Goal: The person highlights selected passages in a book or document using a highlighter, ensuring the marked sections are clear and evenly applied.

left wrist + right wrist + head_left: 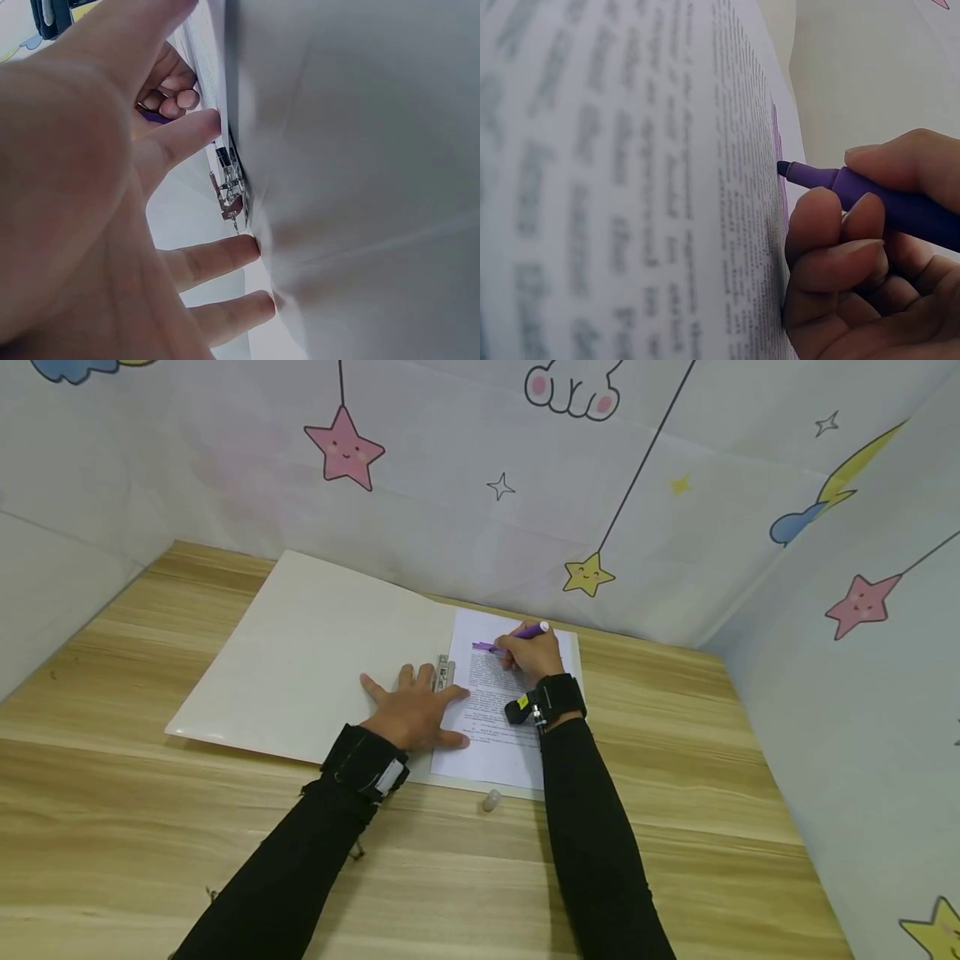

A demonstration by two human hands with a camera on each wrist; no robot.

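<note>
My right hand pinches a purple highlighter, its dark tip at the top lines of a printed sheet. Purple strokes mark the text there. Spread wide, my left hand presses on the open white folder, thumb and index fingertip on the sheet's left edge. Beside those fingers is the folder's metal clip, at the sheet's left side. A small translucent cap lies on the table just below the folder.
The folder's cover spreads to the left across the wood-grain table. A white cloth wall with cartoon stars stands close behind the folder, and another wall rises on the right.
</note>
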